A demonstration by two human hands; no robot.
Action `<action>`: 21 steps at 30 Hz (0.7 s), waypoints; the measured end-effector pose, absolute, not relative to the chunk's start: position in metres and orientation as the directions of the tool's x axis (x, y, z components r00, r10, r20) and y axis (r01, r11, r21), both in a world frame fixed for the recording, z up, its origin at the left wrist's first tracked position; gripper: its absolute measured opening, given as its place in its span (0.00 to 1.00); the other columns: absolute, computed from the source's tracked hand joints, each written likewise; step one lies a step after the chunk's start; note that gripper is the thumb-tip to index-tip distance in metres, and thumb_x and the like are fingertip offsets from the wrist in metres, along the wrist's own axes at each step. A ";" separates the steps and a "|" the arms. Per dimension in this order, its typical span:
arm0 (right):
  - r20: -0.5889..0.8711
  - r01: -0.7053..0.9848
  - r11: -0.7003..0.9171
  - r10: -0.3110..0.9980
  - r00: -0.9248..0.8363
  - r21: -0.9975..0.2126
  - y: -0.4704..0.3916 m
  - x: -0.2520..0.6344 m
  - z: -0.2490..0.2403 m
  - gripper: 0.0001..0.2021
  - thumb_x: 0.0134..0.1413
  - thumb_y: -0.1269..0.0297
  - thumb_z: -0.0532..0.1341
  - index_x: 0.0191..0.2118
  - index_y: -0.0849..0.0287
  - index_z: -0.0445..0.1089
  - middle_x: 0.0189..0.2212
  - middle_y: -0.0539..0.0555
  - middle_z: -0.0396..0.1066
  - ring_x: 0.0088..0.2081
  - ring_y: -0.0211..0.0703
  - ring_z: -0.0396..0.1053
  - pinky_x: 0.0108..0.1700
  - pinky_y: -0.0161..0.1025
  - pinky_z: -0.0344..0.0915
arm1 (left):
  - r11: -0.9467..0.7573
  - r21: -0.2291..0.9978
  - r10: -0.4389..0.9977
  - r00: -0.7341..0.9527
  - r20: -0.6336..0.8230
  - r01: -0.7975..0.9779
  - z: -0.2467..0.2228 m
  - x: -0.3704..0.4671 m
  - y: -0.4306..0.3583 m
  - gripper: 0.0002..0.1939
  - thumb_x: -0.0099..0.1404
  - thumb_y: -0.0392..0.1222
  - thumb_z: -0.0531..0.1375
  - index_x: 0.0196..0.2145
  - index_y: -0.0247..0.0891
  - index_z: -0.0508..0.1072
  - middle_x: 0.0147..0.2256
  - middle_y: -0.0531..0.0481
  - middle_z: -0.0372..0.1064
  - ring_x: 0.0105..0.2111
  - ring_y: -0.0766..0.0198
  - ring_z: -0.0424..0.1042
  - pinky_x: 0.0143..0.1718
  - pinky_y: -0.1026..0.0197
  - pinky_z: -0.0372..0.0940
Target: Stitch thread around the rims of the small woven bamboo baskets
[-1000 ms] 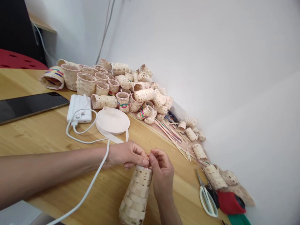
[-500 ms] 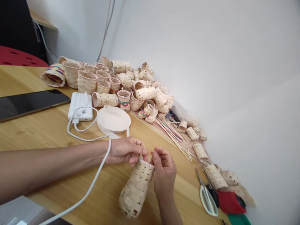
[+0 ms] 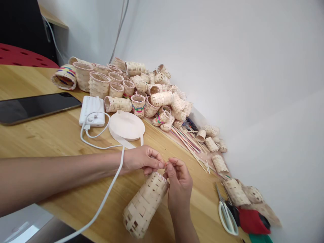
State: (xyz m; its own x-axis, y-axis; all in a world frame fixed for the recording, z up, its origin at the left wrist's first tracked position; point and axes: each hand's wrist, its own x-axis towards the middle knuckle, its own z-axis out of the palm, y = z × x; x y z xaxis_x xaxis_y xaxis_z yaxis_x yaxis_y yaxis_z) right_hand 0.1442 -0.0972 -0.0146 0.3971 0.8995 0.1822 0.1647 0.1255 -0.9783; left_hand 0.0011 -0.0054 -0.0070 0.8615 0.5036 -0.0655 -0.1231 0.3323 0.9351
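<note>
A small woven basket (image 3: 146,204) lies tilted on the wooden table, its stitched rim with red thread up by my fingers. Just above that rim, my left hand (image 3: 149,159) is closed, thumb and forefinger pinching the red thread (image 3: 165,164). My right hand (image 3: 179,175) pinches the same thread from the other side, its fingertips almost meeting the left ones. Its lower fingers are partly hidden behind the rim. Most of the thread is hidden by my fingers.
Many woven baskets (image 3: 100,84) are heaped along the wall. A white ribbon roll (image 3: 128,125), a power bank (image 3: 92,111) and a phone (image 3: 37,106) lie at left. A white cable (image 3: 105,195) crosses over my left forearm. Scissors (image 3: 227,216) lie at right, near thin strips (image 3: 187,140).
My hands have come closer together over the rim. The basket's lower end has swung left and the basket leans more. The whole view has shifted slightly.
</note>
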 end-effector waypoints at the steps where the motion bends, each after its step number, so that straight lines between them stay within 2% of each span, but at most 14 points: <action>1: 0.156 0.117 0.120 0.907 0.390 -0.986 -0.097 0.144 -0.015 0.11 0.51 0.56 0.65 0.37 0.57 0.69 0.26 0.46 0.66 0.24 0.32 0.64 0.26 0.29 0.62 | 0.326 0.938 0.504 0.861 -0.063 -0.122 -0.007 0.001 -0.005 0.17 0.49 0.49 0.67 0.27 0.30 0.70 0.18 0.59 0.63 0.15 0.75 0.56 0.20 0.68 0.50; 8: 0.025 -0.183 0.097 0.931 0.364 -0.978 -0.094 0.142 -0.017 0.13 0.47 0.60 0.68 0.37 0.57 0.68 0.25 0.45 0.66 0.25 0.32 0.63 0.27 0.29 0.62 | 0.287 0.947 0.500 0.866 -0.016 -0.148 -0.005 0.000 -0.006 0.14 0.54 0.46 0.64 0.27 0.30 0.71 0.16 0.59 0.60 0.16 0.74 0.54 0.22 0.67 0.49; 21: -0.149 -0.493 -0.006 0.956 0.251 -0.870 -0.091 0.142 -0.017 0.13 0.41 0.62 0.72 0.33 0.55 0.69 0.21 0.44 0.67 0.20 0.30 0.61 0.24 0.27 0.59 | 0.281 0.944 0.470 0.882 0.022 -0.174 -0.004 -0.001 -0.006 0.12 0.57 0.44 0.63 0.28 0.30 0.72 0.16 0.59 0.58 0.16 0.74 0.51 0.22 0.67 0.49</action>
State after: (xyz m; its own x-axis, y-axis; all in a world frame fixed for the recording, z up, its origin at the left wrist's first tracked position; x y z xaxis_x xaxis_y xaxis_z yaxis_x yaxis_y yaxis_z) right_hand 0.1424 -0.0906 -0.0167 0.2513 0.9564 -0.1486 -0.4932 -0.0056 -0.8699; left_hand -0.0013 -0.0058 -0.0041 0.8824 0.4699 0.0224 -0.1735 0.2809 0.9439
